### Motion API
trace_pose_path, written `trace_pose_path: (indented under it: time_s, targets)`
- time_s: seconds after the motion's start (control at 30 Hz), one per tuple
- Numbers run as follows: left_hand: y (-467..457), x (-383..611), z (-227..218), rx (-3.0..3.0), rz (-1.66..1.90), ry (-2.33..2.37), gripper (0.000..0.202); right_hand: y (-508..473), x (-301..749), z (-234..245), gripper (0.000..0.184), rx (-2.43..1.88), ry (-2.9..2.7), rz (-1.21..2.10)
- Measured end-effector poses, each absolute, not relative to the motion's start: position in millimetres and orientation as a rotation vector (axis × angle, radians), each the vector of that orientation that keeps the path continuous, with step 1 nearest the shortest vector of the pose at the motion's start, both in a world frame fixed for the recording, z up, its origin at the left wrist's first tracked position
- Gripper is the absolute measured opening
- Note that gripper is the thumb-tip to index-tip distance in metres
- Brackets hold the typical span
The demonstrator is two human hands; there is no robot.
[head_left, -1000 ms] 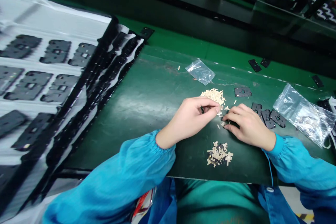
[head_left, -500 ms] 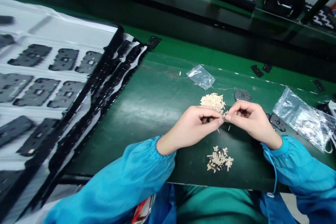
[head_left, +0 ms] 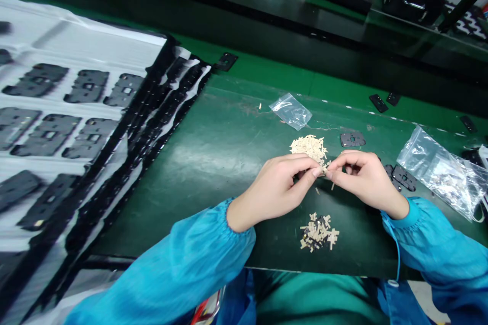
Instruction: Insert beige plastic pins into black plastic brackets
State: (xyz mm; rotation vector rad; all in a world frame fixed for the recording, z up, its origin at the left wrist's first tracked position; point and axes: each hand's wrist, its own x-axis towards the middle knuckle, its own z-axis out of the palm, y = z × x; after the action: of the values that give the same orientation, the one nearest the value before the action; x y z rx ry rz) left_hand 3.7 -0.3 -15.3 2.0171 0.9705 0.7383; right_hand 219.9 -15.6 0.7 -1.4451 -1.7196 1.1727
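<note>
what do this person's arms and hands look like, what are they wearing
Both the left hand and right hand are bare, without gloves. The loose, bright blue sleeves gather into ruffled cuffs at the wrists. A thin blue cord hangs by the right sleeve.

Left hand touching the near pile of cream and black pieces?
Apart. The head view shows bare green tabletop between the left hand and the near pile.

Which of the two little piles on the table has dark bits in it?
The near pile, close to the front edge of the table: it mixes dark with pale. The far pile, just beyond the left hand, looks pale throughout.
</note>
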Motion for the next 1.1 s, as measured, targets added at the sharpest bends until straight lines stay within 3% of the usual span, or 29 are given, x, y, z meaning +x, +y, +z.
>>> trace_pose_path:
  time_s: [0.27, 0.47, 0.8, 1.1]
  targets:
    - [-1.4, 7.0, -17.1, 2.045, 0.766, 0.968, 0.023, -15.4, 218.5, -3.2, 0.008, -1.439, -1.679, 1.206]
    - [-5.8, 11.9, -23.4, 2.258, 1.097, 1.089, 0.011, -15.3, 215.4, -6.7, 0.008, -1.474, -1.615, 1.16]
    - [-5.0, 7.2, -22.6, 2.753, 0.827, 1.005, 0.02, -18.8, 211.5, -2.2, 0.014, -1.456, -1.877, 0.901]
    - [-4.2, 7.0, -24.8, 2.693, 0.827, 1.054, 0.023, -15.2, 211.8, -3.7, 0.013, -1.502, -1.707, 1.118]
